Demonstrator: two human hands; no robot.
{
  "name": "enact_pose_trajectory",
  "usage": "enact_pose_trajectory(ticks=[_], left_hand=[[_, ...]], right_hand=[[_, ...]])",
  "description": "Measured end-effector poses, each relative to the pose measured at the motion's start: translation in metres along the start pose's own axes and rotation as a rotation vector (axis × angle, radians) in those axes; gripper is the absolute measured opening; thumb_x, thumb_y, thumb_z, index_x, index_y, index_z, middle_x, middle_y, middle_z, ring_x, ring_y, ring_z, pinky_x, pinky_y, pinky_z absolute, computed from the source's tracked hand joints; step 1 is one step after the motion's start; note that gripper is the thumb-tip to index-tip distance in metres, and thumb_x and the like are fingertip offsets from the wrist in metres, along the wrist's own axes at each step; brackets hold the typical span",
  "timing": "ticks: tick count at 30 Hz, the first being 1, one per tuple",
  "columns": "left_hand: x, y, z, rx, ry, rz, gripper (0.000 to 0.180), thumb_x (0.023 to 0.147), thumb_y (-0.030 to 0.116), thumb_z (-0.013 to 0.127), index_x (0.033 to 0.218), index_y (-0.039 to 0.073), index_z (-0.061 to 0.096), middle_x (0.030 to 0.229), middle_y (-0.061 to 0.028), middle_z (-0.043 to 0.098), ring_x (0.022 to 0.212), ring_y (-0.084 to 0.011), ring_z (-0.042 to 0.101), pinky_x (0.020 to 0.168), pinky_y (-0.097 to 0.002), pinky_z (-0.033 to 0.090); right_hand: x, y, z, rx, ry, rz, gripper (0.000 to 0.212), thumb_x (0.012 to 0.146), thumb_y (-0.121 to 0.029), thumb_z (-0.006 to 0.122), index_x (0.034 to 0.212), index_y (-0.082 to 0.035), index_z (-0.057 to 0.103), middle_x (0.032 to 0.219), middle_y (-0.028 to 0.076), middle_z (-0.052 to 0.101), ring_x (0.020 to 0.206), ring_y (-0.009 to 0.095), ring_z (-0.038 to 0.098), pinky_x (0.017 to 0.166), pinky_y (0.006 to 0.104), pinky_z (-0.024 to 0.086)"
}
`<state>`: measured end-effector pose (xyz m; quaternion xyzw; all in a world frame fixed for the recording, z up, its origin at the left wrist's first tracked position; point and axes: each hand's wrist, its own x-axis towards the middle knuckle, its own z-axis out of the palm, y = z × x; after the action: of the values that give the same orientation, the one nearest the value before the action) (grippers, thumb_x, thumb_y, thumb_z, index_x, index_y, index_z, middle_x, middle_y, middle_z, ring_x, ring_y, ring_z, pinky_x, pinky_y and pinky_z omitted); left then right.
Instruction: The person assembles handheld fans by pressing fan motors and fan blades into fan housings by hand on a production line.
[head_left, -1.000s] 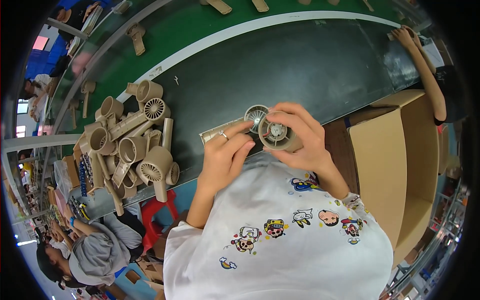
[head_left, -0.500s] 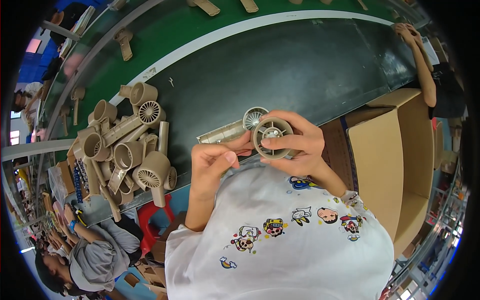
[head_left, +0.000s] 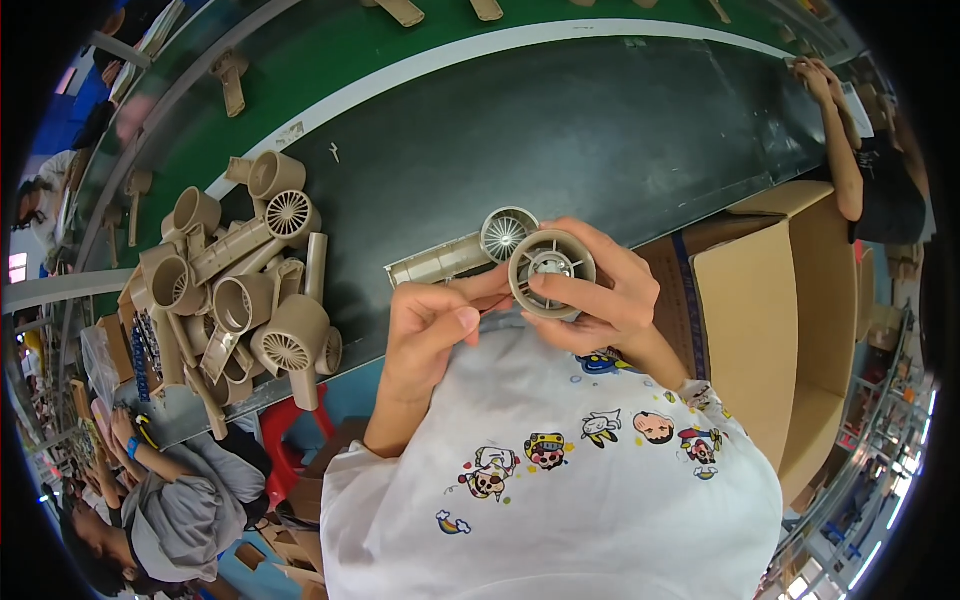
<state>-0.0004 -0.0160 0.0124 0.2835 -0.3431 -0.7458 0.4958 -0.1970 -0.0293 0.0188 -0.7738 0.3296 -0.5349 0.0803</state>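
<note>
My right hand [head_left: 605, 290] grips a round beige plastic fan housing [head_left: 516, 262], its open end toward me. Spokes and a small motor [head_left: 550, 266] show at its centre, with a finger reaching over the rim onto the middle. My left hand [head_left: 435, 320] is closed at the housing's left side, thumb against bent fingers. A thin dark strand shows by its fingertips; what they pinch is too small to make out. Just beyond my hands, a beige handheld fan shell [head_left: 435, 262] lies on the dark table, its trough-like handle pointing left and its round grille partly behind the held housing.
Several beige fan shells [head_left: 290, 330] are heaped on the table at left. An open cardboard box [head_left: 750, 310] stands at right. Beyond a white strip, more fan parts [head_left: 230, 85] lie on a green belt [head_left: 330, 60]. Co-workers sit at left [head_left: 190, 520] and far right [head_left: 880, 180].
The housing and my right hand have shifted slightly right, and a little more of the shell's grille shows. My left hand keeps its pinch. The whole view has moved a little.
</note>
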Motion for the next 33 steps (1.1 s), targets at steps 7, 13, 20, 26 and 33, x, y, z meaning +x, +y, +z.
enact_pose_trajectory(ticks=[7, 13, 20, 26, 33], left_hand=[[0.015, -0.029, 0.001, 1.336, 0.276, 0.652, 0.009, 0.065, -0.005, 0.064, 0.064, -0.001, 0.056, 0.083, -0.0122, 0.067, 0.065, -0.0268, 0.061, 0.055, -0.0337, 0.049], [0.02, -0.023, -0.025, 1.406, 0.208, 0.662, 0.032, 0.065, 0.021, 0.081, 0.086, 0.004, 0.065, 0.1, -0.0114, 0.064, 0.1, -0.0324, 0.059, 0.084, -0.0436, 0.045], [0.029, -0.026, -0.037, 1.572, 0.075, 0.555, 0.04, 0.062, 0.018, 0.08, 0.098, 0.005, 0.064, 0.097, -0.0082, 0.065, 0.106, -0.0308, 0.056, 0.091, -0.0439, 0.04], [0.033, -0.027, -0.033, 1.499, 0.07, 0.557, 0.035, 0.063, 0.013, 0.08, 0.094, 0.005, 0.066, 0.094, -0.0067, 0.067, 0.106, -0.0298, 0.058, 0.089, -0.0426, 0.042], [0.037, -0.025, -0.036, 1.391, -0.054, 0.47, 0.012, 0.074, 0.01, 0.068, 0.084, 0.004, 0.064, 0.093, -0.0077, 0.066, 0.099, -0.028, 0.059, 0.085, -0.0406, 0.041]], right_hand=[[-0.007, 0.001, 0.004, -0.273, -0.167, -0.127, 0.035, 0.054, -0.008, 0.075, 0.088, -0.006, 0.068, 0.1, 0.026, 0.062, 0.077, 0.032, 0.068, 0.062, 0.0332, 0.057], [0.004, 0.017, -0.016, -0.387, -0.25, -0.107, 0.034, 0.052, -0.006, 0.073, 0.086, -0.005, 0.067, 0.098, 0.024, 0.062, 0.074, 0.032, 0.066, 0.059, 0.0329, 0.056], [0.01, 0.022, -0.009, -0.376, -0.324, -0.167, 0.035, 0.052, -0.006, 0.073, 0.085, -0.002, 0.063, 0.101, 0.023, 0.059, 0.072, 0.031, 0.064, 0.058, 0.0343, 0.055], [0.019, 0.021, -0.001, -0.307, -0.443, -0.209, 0.033, 0.055, -0.006, 0.073, 0.085, -0.001, 0.06, 0.103, 0.023, 0.057, 0.076, 0.031, 0.063, 0.06, 0.0358, 0.055], [0.022, 0.02, 0.001, -0.294, -0.518, -0.123, 0.031, 0.057, -0.006, 0.073, 0.085, -0.003, 0.062, 0.109, 0.021, 0.059, 0.085, 0.032, 0.065, 0.066, 0.0361, 0.056]])
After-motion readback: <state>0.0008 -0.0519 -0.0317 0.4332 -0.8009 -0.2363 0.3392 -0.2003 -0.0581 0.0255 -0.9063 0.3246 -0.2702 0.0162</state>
